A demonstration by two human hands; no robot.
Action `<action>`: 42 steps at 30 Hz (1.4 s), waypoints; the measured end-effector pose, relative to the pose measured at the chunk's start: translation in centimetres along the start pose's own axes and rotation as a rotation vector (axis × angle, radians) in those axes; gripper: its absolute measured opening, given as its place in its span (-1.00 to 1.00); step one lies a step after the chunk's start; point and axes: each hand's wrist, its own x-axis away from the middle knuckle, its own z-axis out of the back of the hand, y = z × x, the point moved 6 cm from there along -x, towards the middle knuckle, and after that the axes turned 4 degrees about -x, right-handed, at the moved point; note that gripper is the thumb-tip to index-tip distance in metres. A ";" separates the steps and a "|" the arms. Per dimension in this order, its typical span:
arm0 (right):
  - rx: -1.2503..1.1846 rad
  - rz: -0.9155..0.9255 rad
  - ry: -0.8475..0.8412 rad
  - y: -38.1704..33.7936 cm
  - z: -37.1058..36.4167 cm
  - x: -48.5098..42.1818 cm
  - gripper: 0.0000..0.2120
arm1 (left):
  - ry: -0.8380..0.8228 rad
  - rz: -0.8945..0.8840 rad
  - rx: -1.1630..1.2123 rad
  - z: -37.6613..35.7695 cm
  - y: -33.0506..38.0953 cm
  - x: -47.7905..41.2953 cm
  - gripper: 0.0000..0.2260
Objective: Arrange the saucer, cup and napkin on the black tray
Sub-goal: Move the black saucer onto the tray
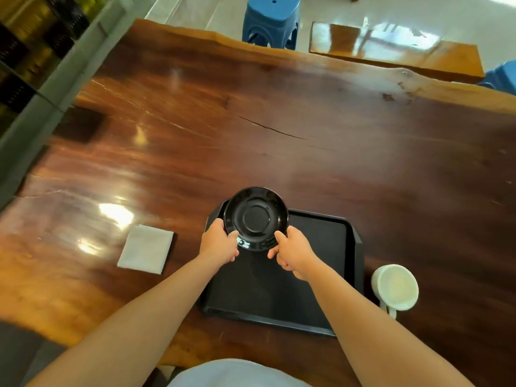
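Note:
A glossy black saucer (pixel 256 217) is held over the far left corner of the black tray (pixel 329 247). My left hand (pixel 219 241) grips its near left rim and my right hand (pixel 293 251) grips its near right rim. Whether the saucer touches the tray I cannot tell. A white cup (pixel 395 287) with a handle stands on the table just right of the tray. A folded white napkin (pixel 146 249) lies flat on the table to the tray's left.
The tray sits near the front edge of a large glossy wooden table (pixel 251 121). Blue stools (pixel 272 22) and a wooden bench (pixel 396 48) stand beyond the far edge. A grey ledge (pixel 42 107) runs along the left.

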 end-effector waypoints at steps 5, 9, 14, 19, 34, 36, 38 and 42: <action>0.043 -0.018 -0.027 1.2 -0.5 0.8 -0.85 | -0.012 0.020 -0.007 -0.5 -1.7 1.4 -0.92; 0.106 -0.025 -0.039 1.9 -0.9 1.3 -0.80 | -0.006 0.050 -0.019 -0.9 -3.2 1.4 -0.86; 0.094 -0.061 -0.062 3.0 -1.6 0.9 -0.79 | -0.009 0.090 -0.023 -1.0 -4.4 1.3 -0.81; 0.080 -0.120 -0.072 4.1 -1.9 -0.5 -0.85 | -0.004 0.113 -0.015 -1.2 -4.7 0.9 -0.81; 0.032 -0.181 -0.067 4.4 -2.2 -2.6 -0.78 | -0.032 0.147 -0.046 -1.5 -4.8 -1.2 -0.73; 0.032 -0.187 -0.065 4.4 -2.1 -2.8 -0.78 | -0.037 0.146 -0.053 -1.6 -4.7 -1.5 -0.73; 0.032 -0.190 -0.057 4.4 -2.1 -3.0 -0.77 | -0.039 0.145 -0.054 -1.7 -4.5 -1.7 -0.73; 0.033 -0.194 -0.042 4.1 -2.0 -3.4 -0.77 | -0.029 0.148 -0.031 -1.9 -4.3 -2.2 -0.79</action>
